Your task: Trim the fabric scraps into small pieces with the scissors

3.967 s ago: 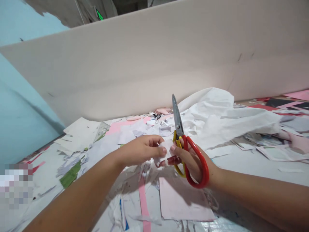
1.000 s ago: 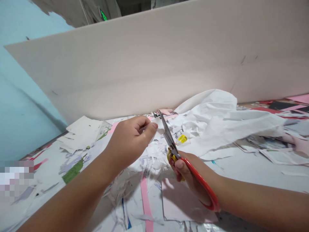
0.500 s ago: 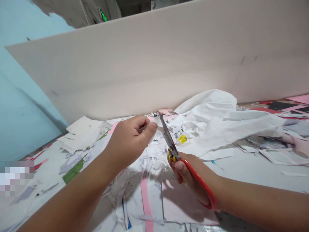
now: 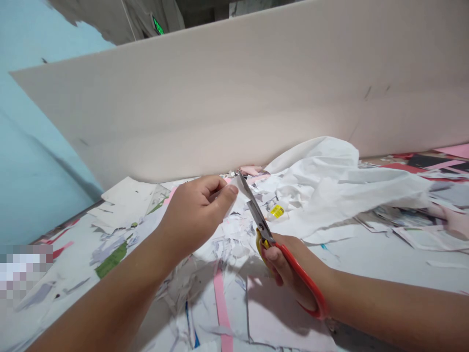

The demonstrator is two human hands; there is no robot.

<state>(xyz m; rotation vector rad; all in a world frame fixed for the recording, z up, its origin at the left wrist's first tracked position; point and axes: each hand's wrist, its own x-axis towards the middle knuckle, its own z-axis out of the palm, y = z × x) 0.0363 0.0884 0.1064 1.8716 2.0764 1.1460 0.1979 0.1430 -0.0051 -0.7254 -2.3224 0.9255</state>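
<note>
Between thumb and fingers, my left hand (image 4: 200,205) pinches a small piece of white paper (image 4: 240,188), mostly hidden behind the thumb. My right hand (image 4: 289,259) grips red-handled scissors (image 4: 308,278) with a yellow part near the pivot. The blades point up and away, lying against the right side of the paper. Under both hands spread many white paper scraps (image 4: 238,230). A small bottle with a yellow label (image 4: 275,211) lies just beyond the scissors. Below my right hand is a pale pink sheet (image 4: 278,313).
A tall pale board (image 4: 234,98) stands across the back of the table. Crumpled white sheeting (image 4: 326,181) lies at right, with coloured paper (image 4: 406,168) beyond it. At left are white cards (image 4: 128,195) and a green scrap (image 4: 113,259). A pink strip (image 4: 222,303) runs toward me.
The scissor blades have drawn closer together on the paper, and the handles have shifted slightly. My left hand stays almost still, pinching the same piece.
</note>
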